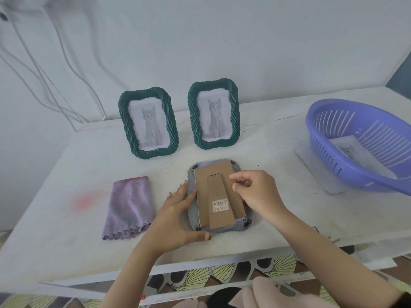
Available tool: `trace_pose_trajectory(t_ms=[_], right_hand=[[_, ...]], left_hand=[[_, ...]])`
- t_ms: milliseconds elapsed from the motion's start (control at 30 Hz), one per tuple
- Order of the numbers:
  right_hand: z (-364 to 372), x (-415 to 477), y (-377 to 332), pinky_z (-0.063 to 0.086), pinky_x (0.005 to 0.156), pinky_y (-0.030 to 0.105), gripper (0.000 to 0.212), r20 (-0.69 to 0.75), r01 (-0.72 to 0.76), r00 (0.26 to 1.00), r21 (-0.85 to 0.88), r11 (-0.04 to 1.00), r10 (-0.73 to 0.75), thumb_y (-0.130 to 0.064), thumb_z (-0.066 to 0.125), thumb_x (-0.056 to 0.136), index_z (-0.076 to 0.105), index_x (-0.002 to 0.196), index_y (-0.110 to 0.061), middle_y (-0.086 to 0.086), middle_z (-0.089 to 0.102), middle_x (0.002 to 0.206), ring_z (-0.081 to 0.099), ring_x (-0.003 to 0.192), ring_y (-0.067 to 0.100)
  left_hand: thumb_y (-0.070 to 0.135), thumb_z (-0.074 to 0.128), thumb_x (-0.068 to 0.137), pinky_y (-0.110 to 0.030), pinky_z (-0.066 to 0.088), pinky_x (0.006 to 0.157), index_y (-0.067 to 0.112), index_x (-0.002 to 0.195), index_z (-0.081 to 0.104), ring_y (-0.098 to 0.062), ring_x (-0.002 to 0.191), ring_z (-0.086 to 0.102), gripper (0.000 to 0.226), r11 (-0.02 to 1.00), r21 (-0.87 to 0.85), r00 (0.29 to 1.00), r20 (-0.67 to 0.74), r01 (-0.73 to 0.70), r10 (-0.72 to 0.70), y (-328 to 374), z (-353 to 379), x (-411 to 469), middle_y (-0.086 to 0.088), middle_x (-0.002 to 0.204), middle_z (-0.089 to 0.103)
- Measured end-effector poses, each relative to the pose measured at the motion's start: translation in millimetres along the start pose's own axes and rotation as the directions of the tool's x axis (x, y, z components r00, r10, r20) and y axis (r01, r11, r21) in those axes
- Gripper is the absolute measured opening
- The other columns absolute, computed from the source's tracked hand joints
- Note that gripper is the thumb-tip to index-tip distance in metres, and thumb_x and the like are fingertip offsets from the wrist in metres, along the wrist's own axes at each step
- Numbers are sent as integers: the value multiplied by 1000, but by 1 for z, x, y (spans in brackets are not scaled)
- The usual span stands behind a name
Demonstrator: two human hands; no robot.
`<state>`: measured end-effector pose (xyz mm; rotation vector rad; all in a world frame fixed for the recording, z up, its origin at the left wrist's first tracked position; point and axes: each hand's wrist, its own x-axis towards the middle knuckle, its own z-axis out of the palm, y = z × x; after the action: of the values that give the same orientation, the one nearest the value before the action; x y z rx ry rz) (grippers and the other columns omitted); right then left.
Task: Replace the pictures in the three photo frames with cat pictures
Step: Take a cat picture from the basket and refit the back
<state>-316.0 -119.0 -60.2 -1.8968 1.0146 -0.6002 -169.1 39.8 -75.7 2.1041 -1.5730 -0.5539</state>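
Note:
Two green twisted-rim photo frames stand upright at the back, the left frame (pixel 148 122) and the right frame (pixel 214 115), each showing a grey cat picture. A third frame (pixel 193 181) lies face down near the table's front, its brown cardboard back (pixel 219 194) and folded stand up. My left hand (pixel 178 215) rests flat against the frame's left edge, fingers straight. My right hand (pixel 255 192) has its fingers curled at the right edge of the cardboard back, pinching there; what lies under the fingertips is hidden.
A folded purple cloth (pixel 130 207) lies left of the face-down frame. A purple slatted plastic basket (pixel 364 143) stands at the right with a printed picture (pixel 349 150) inside, on a white sheet (pixel 322 176). Cables hang on the wall at left.

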Motion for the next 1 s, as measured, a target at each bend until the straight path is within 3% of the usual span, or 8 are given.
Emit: trace_pose_trajectory(t_ms=[67,200,300,467,600,733,867,1000], right_hand=[[0,0,0,41,67,0,22,0,42,999,-88,995,-42,-9,64,83,71,102,-17,-4,68,91,57,72,-3],[0,-3,2,49,84,24,27,57,128,992,-310,942,-116,-17,58,87,68,112,-21,-3,71,105,62,98,12],[2,-4,5,51,84,33,29,87,180,984,-378,908,-158,-17,56,89,66,116,-20,-1,70,108,58,105,21],[2,-2,12,47,85,31,27,120,198,979,-409,891,-163,-18,54,89,68,112,-22,0,62,112,52,108,20],[-1,0,13,46,89,32,25,143,233,971,-399,887,-190,-22,55,88,70,108,-24,-6,63,115,50,109,18],[-3,7,12,48,80,34,18,137,247,968,-369,896,-211,-25,57,88,73,93,-24,-7,68,99,55,98,18],[-4,20,11,43,74,30,14,137,259,965,-385,886,-223,-23,59,87,72,86,-25,-6,66,92,52,95,18],[-2,28,15,37,85,26,27,88,267,963,-430,863,-254,-23,61,86,65,113,-28,2,56,112,45,109,21]], left_hand=[[88,50,45,-3,-20,98,26,145,9,22,121,-27,125,1000,-5,1000,-5,-7,7,-2,1,0,27,137,-18],[89,50,45,-3,-19,99,28,145,10,21,121,-26,124,1000,-12,1000,-18,-15,14,-3,2,0,29,135,-17],[88,47,50,-4,-17,101,28,145,14,23,123,-21,117,998,-57,999,-41,-14,11,-4,3,-1,25,142,-11],[74,46,67,-28,12,116,30,142,29,5,139,8,88,972,-227,983,-153,67,-103,-5,7,0,18,150,14],[57,48,85,-22,13,112,24,139,37,-1,139,15,64,977,-209,966,-244,32,-84,-3,8,8,15,147,20],[26,52,92,-22,16,109,17,131,50,-11,138,24,41,978,-204,940,-323,47,-113,-3,5,25,2,147,34],[22,62,86,-21,15,109,19,131,49,-14,138,25,48,983,-149,928,-338,109,-155,-6,-1,45,-2,146,36],[23,64,84,-25,11,111,22,139,37,-18,142,15,62,980,-129,953,-245,149,-177,-9,-6,56,-8,152,25]])
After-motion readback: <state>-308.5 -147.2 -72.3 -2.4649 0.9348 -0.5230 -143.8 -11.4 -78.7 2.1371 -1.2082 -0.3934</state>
